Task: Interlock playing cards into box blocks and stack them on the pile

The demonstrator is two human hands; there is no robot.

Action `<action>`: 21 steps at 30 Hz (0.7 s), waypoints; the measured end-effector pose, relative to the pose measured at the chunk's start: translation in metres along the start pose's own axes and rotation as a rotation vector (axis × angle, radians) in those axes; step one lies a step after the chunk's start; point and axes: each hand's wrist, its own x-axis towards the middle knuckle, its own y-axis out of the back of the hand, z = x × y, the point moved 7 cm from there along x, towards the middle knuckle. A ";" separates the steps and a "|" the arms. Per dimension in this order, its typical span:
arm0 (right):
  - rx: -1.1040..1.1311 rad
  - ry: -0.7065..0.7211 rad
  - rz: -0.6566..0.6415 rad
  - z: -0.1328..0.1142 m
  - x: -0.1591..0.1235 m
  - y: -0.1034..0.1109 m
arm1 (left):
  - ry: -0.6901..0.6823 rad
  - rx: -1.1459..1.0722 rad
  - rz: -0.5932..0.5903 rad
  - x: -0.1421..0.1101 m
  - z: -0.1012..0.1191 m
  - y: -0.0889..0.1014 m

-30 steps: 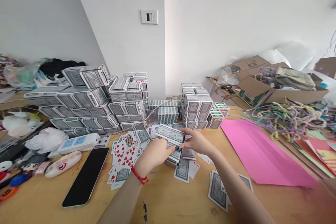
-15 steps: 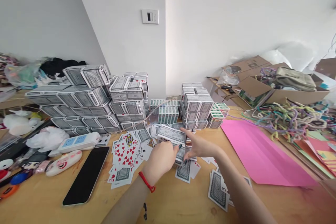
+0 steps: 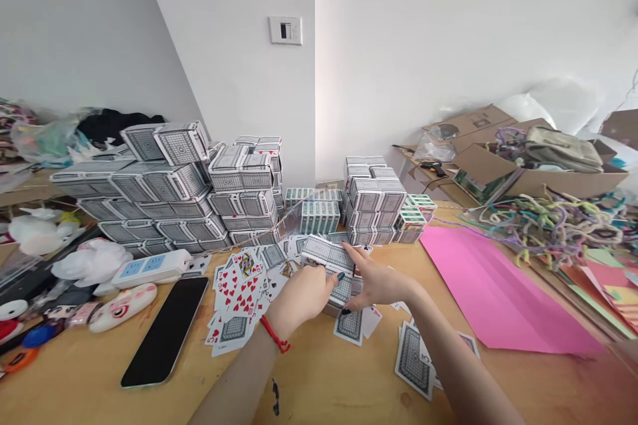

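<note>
A block built of playing cards (image 3: 325,251), with grey patterned backs outward, lies on the table between my hands. My left hand (image 3: 303,299) has its fingers curled onto the near left side of the block, with the thumb over its top. Round the right side, my right hand (image 3: 381,284) grips with index finger at the far edge and thumb at the near edge. Its other fingers are partly hidden. Loose playing cards (image 3: 242,292) are spread to the left, and a face-down card (image 3: 349,327) rests just in front of the block.
Stacked card blocks (image 3: 169,192) rise at the back left, with another stack (image 3: 376,202) at the back right. Green-and-white card boxes (image 3: 319,218) stand between them. A phone (image 3: 165,332) and a power strip (image 3: 149,269) lie left; pink paper (image 3: 498,292) lies right.
Both hands stay at the block. My right thumb has shifted slightly down and left along its near edge, and my left wrist has moved a little to the left.
</note>
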 end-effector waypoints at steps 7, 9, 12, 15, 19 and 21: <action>0.004 0.008 -0.037 0.004 0.001 -0.001 | -0.124 -0.137 -0.150 0.005 -0.012 -0.005; 0.018 0.060 -0.027 0.004 0.001 -0.001 | -0.123 -0.295 -0.312 0.004 -0.018 -0.010; 0.025 0.111 -0.020 0.004 0.002 -0.002 | -0.167 -0.491 -0.382 0.003 -0.019 -0.007; 0.027 0.139 -0.002 0.005 0.002 -0.002 | -0.201 -0.544 -0.349 0.004 -0.018 -0.002; 0.025 0.171 0.030 0.004 0.003 -0.002 | -0.190 -0.493 -0.306 0.005 -0.016 0.000; 0.009 0.177 0.022 0.003 0.002 -0.002 | -0.186 -0.450 -0.287 0.005 -0.015 0.001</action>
